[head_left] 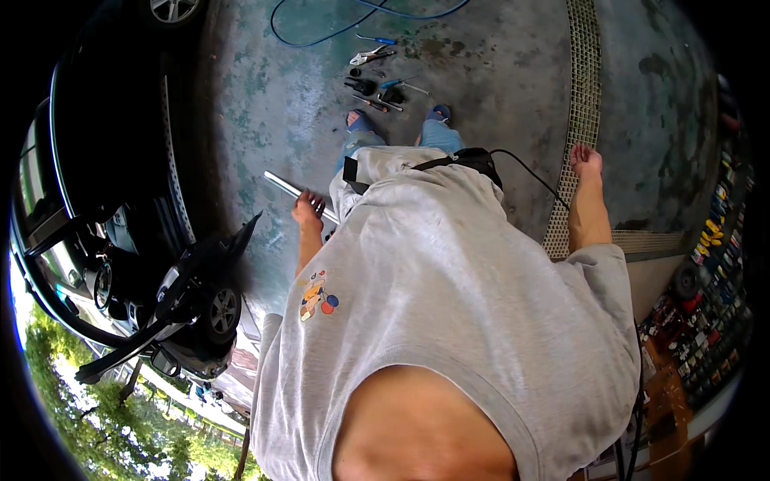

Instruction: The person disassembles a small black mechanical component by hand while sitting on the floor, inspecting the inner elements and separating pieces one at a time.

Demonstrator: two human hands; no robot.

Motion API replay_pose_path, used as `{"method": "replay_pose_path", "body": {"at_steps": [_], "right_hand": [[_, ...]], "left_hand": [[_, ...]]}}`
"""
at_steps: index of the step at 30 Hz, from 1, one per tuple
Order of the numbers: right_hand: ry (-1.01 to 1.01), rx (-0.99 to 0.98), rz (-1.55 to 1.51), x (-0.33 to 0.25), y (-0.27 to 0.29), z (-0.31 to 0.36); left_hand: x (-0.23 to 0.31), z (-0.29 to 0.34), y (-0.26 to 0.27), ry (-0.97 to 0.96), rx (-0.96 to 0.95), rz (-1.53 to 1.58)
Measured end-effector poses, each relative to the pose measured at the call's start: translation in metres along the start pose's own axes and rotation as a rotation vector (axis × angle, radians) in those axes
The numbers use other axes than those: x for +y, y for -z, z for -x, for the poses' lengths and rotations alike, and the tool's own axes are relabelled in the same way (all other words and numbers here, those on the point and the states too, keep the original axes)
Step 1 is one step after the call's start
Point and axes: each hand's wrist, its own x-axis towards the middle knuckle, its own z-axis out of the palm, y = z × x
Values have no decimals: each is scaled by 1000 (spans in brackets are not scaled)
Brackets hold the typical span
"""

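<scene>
My left hand is closed around a long silver metal bar at my left side. The bar slants across the hand, and its lower end runs in beside my shirt, partly hidden. Out to the right, my right hand hangs over the floor grating with its fingers curled in, and I see nothing in it. On the floor ahead of my feet lie locking pliers, a blue-handled hook tool, a blue-handled tool with a metal shaft, a screwdriver and black parts.
A blue hose loops across the floor beyond the tools. A dark car stands on the left, and another car's wheel shows behind it. Yellowish grating runs along the right. Crowded shelves and a tyre lie further right.
</scene>
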Motion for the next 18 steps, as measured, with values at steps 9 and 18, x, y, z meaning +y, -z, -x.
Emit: {"method": "replay_pose_path", "body": {"at_steps": [9, 18], "right_hand": [[128, 69, -475, -122, 113, 25], [23, 451, -806, 20, 331, 185]], "left_hand": [[122, -68, -26, -76, -119, -24], [141, -114, -41, 25, -242, -148]]}}
